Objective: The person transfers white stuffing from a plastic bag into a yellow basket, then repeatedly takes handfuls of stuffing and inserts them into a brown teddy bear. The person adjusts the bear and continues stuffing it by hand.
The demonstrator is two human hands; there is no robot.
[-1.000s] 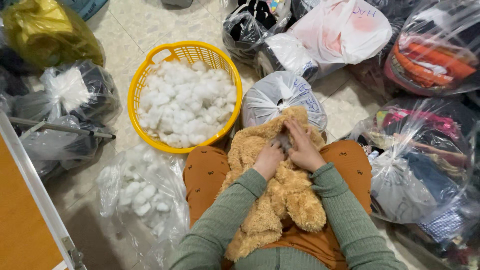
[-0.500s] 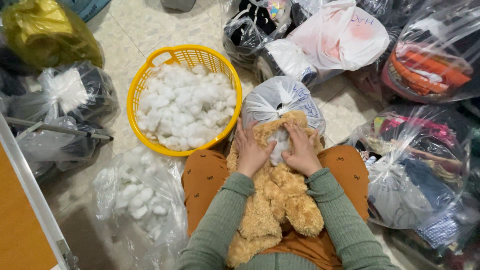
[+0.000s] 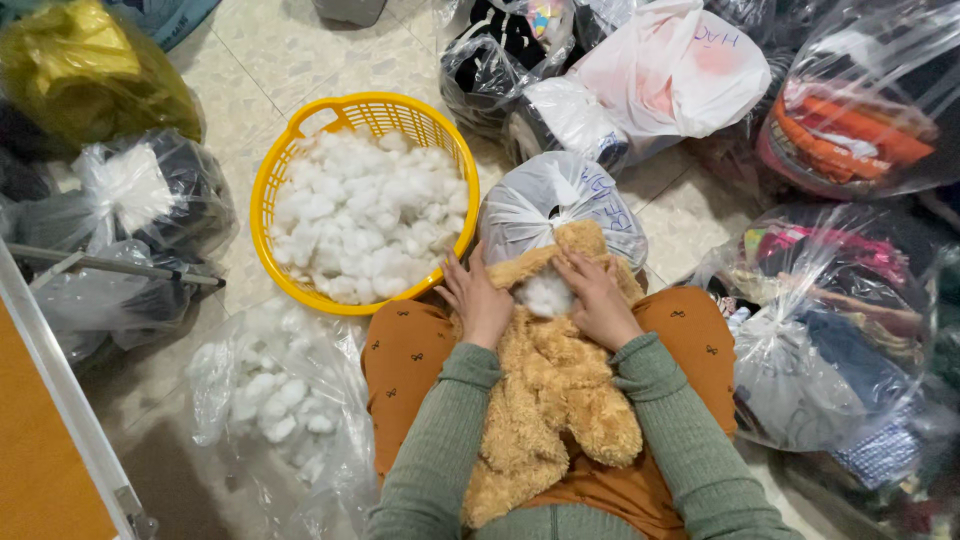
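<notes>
A tan plush toy (image 3: 548, 400) lies on my lap, over my orange trousers. White stuffing (image 3: 546, 294) bulges from an opening at its top end. My left hand (image 3: 476, 298) grips the fur on the left side of the opening. On the right side my right hand (image 3: 598, 296) holds the fur, fingers curled at the stuffing. Both sleeves are green ribbed knit. A round yellow basket (image 3: 268, 200) full of white stuffing balls stands on the floor just left of my knees.
A clear bag of white stuffing (image 3: 275, 395) lies at my left. A tied white bag (image 3: 540, 195) sits just beyond the toy. Several bags of clothes (image 3: 850, 330) crowd the right and the back. Grey bags (image 3: 140, 200) and a metal rod lie at left, by an orange board (image 3: 40, 450).
My hands have drawn apart from the middle of the toy to either side of the opening, and the white stuffing now shows between them. The left hand slid outward.
</notes>
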